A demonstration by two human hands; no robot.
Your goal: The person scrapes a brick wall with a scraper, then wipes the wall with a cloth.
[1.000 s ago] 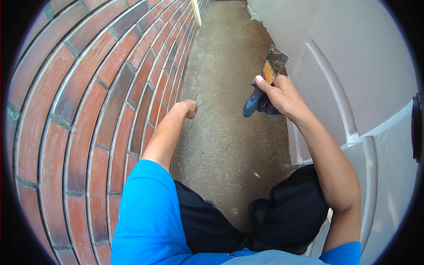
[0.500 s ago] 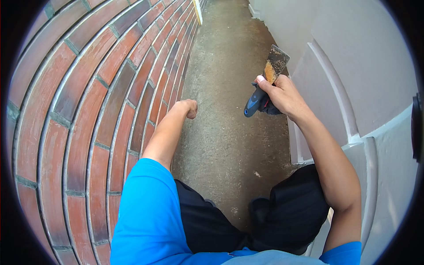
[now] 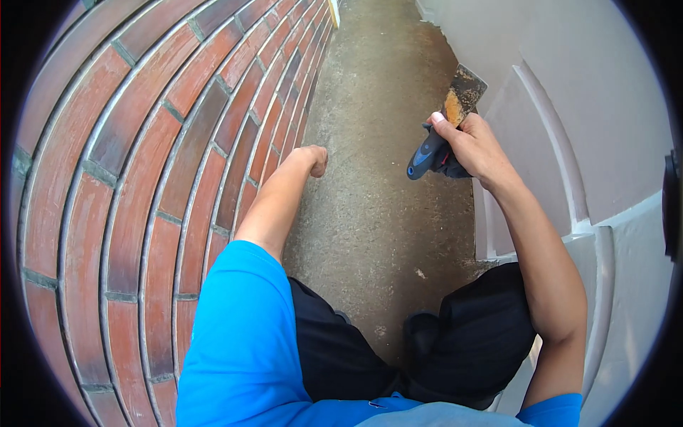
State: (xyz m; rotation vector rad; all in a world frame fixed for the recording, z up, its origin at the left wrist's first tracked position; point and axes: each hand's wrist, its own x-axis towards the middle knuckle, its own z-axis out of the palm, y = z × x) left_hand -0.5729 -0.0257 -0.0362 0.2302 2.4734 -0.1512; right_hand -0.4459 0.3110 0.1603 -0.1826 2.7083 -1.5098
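Observation:
In my right hand [image 3: 480, 146] is a putty knife [image 3: 429, 153] with a blue and black handle. Its broad metal blade [image 3: 467, 88] points up and away from me, crusted with dark and tan residue. Bunched under the handle in the same hand is a dark piece of fabric [image 3: 452, 168], perhaps a glove; my fingers partly cover it. My left hand [image 3: 313, 160] is closed, held out over the floor beside the brick wall [image 3: 153, 178]. Its fingers curl away from me, so whatever it holds, if anything, is hidden.
A narrow concrete floor [image 3: 363, 213] runs ahead between the brick wall and a pale grey wall [image 3: 583, 92] with raised moulding. My bent knees in dark trousers [image 3: 477, 327] are close below my hands. A pale upright post [image 3: 334, 13] stands at the far left end.
Both hands appear slightly farther right and higher in view, while the surroundings also shift a little. The putty knife stays in my right hand, and my left hand stays closed.

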